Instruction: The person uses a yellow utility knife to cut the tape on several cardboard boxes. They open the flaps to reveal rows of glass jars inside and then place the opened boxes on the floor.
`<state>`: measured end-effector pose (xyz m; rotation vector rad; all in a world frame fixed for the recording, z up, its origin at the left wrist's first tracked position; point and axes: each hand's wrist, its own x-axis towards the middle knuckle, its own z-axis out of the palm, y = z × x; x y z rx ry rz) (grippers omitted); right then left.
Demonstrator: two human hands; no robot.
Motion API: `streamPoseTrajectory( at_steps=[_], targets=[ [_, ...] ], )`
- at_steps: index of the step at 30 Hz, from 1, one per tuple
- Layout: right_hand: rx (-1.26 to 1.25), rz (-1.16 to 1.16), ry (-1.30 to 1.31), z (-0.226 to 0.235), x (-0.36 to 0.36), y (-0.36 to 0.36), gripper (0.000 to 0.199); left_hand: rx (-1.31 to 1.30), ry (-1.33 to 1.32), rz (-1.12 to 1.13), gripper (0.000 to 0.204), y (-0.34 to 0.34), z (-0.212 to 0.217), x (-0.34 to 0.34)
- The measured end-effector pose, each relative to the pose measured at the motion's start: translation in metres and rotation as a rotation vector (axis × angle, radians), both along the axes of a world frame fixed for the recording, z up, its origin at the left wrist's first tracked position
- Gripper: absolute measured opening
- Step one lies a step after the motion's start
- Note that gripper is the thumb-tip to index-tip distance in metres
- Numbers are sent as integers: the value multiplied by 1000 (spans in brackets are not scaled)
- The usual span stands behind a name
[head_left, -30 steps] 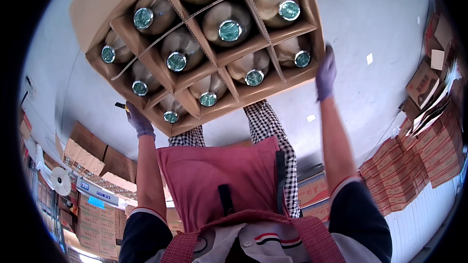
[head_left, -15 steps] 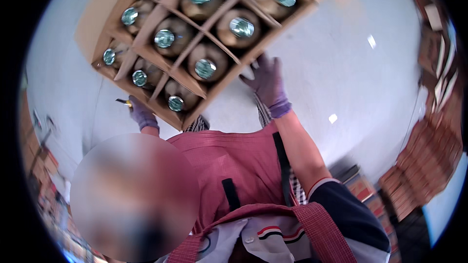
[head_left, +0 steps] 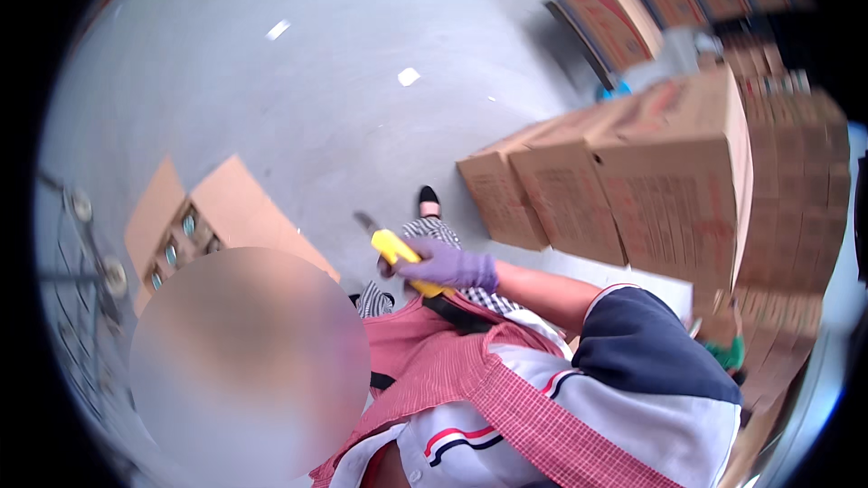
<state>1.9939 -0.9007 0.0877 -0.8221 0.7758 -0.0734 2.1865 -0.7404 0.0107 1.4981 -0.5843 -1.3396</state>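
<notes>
My right hand, in a purple glove, is closed around a yellow utility knife in front of my red apron. The knife's dark blade sticks out, pointing up and to the left. At the lower left stands an open cardboard box with its flaps spread. Several bottles with shiny greenish tops show inside it, between cardboard dividers. A round blurred patch covers part of this box. My left hand is not in view.
A row of closed cardboard boxes stands close on my right. More cartons line the far right, and tall stacks rise behind. Wheeled metal racking is at the left edge. Paper scraps lie on the grey floor.
My view has swung to the right, so the bottle box now sits at the lower left. The yellow knife, earlier in my left hand, is now in my right, which has left the box's side.
</notes>
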Motion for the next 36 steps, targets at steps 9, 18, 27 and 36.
streamPoseTrajectory(
  at_steps=[9, 18, 27, 36],
  targets=[
    [-992, -644, 563, 235, -291, 4, 38, -305, -474, -661, 47, -239, 116, -217],
    [-917, -2267, 755, 242, -472, 61, 31, -1378, -433, -1161, 45, -471, 303, -550],
    [-708, -2615, 450, 282, -389, -38, 37, -1439, -1292, -1315, 66, -674, 322, -832],
    [-679, -2847, 726, 246, -399, -53, 37, -1245, -1270, -1576, 64, -660, 364, -771]
  ],
)
